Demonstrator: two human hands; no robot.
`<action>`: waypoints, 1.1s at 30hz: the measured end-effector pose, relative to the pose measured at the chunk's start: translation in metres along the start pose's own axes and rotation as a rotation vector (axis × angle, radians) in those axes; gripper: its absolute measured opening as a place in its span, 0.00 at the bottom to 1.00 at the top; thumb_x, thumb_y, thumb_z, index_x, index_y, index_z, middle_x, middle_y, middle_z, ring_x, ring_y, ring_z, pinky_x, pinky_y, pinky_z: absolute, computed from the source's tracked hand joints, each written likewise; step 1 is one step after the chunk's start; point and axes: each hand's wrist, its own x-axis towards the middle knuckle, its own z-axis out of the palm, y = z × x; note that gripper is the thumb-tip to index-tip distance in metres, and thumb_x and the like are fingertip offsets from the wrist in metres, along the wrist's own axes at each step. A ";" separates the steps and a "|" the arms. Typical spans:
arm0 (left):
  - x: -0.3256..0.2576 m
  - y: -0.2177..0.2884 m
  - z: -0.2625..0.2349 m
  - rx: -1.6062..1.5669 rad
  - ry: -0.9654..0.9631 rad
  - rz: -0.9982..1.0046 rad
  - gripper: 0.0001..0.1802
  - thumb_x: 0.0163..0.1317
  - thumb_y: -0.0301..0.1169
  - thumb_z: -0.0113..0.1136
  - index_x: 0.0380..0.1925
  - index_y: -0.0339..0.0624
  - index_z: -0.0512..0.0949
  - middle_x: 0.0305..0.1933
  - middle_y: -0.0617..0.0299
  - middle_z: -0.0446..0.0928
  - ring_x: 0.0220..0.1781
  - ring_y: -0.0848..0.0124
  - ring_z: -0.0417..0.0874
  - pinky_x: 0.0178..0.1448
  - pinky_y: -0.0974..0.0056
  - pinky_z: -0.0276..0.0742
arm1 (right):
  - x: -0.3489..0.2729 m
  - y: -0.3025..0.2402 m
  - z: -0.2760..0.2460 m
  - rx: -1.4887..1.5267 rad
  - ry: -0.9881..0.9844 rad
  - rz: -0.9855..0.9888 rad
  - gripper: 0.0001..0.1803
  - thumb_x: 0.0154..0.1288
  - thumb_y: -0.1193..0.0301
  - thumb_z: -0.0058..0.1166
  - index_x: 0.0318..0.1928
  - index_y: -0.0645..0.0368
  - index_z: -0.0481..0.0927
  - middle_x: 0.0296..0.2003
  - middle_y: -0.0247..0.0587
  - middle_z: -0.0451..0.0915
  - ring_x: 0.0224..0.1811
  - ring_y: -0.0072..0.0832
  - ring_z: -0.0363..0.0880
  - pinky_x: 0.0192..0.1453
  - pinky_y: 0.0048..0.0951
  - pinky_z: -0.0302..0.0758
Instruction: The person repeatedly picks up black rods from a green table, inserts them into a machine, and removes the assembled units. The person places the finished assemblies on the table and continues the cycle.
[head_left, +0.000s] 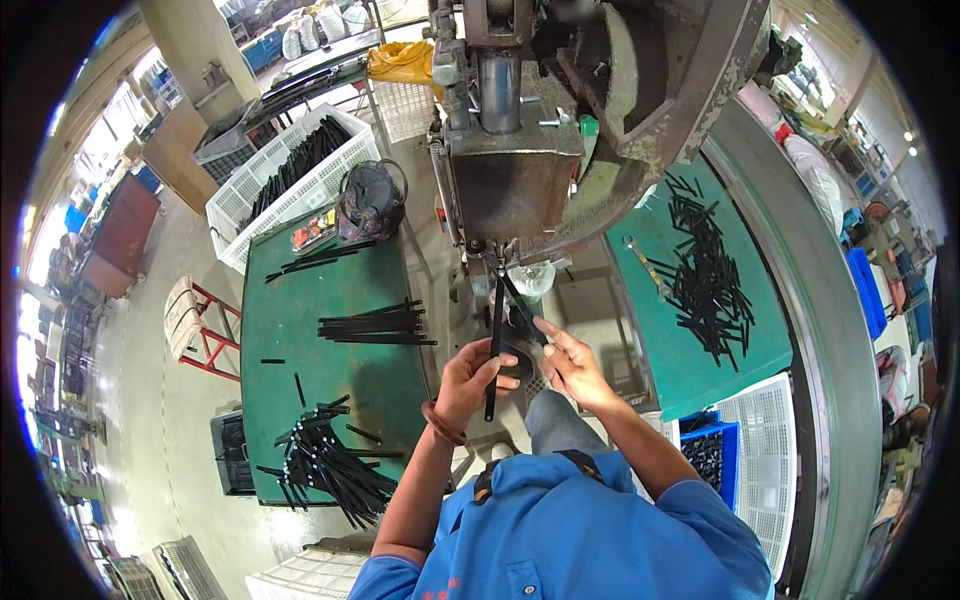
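Observation:
My left hand [474, 379] pinches a long, narrow black strip [495, 340] that stands nearly upright in the view, its near end sticking out below the fingers. A second black strip [517, 298] slants down to the right, and the fingertips of my right hand [576, 370] close on its near end. The far ends of both strips come together under the head of a large metal press [510, 190]. Whether they are joined there is too small to tell.
On the left green table [370, 385] lie a row of black strips [375, 324], a fanned pile [335, 465] and a dark bag [370, 200]. The right green table [655, 345] bears a heap of strips [705, 270] and a wrench [648, 265]. White crates [775, 450] stand beside both tables.

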 end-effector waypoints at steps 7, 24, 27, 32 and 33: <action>0.057 -0.035 0.002 -0.185 0.183 0.021 0.12 0.68 0.35 0.48 0.43 0.38 0.73 0.35 0.62 0.79 0.22 0.77 0.76 0.25 0.73 0.71 | -0.046 0.049 -0.017 -0.356 -0.076 -0.053 0.23 0.68 0.77 0.40 0.64 0.55 0.64 0.19 0.29 0.66 0.20 0.15 0.63 0.26 0.19 0.64; 0.056 -0.038 0.024 -0.179 0.514 -0.032 0.09 0.67 0.35 0.49 0.34 0.42 0.71 0.30 0.60 0.78 0.16 0.78 0.69 0.18 0.74 0.63 | 0.103 0.004 -0.091 -0.830 -0.053 -0.304 0.11 0.65 0.70 0.46 0.43 0.61 0.77 0.29 0.44 0.80 0.31 0.32 0.79 0.35 0.32 0.74; 0.062 -0.042 0.031 -0.309 0.439 -0.096 0.09 0.67 0.36 0.50 0.34 0.42 0.71 0.29 0.61 0.78 0.16 0.78 0.69 0.18 0.74 0.64 | 0.216 0.075 -0.118 -1.126 0.236 -0.660 0.14 0.56 0.67 0.53 0.41 0.62 0.77 0.35 0.48 0.80 0.42 0.46 0.78 0.43 0.40 0.73; 0.066 -0.045 0.029 -0.309 0.373 -0.125 0.12 0.66 0.39 0.52 0.38 0.43 0.74 0.29 0.62 0.77 0.18 0.79 0.70 0.20 0.72 0.66 | 0.291 0.164 -0.150 -1.008 0.335 -0.479 0.16 0.53 0.61 0.57 0.38 0.58 0.79 0.41 0.45 0.80 0.48 0.47 0.74 0.49 0.39 0.72; 0.064 -0.047 0.031 -0.327 0.364 -0.115 0.11 0.66 0.39 0.52 0.38 0.43 0.74 0.29 0.62 0.77 0.18 0.79 0.70 0.20 0.72 0.66 | 0.293 0.162 -0.154 -1.083 0.320 -0.439 0.17 0.53 0.59 0.57 0.38 0.57 0.80 0.41 0.44 0.80 0.49 0.46 0.74 0.49 0.39 0.72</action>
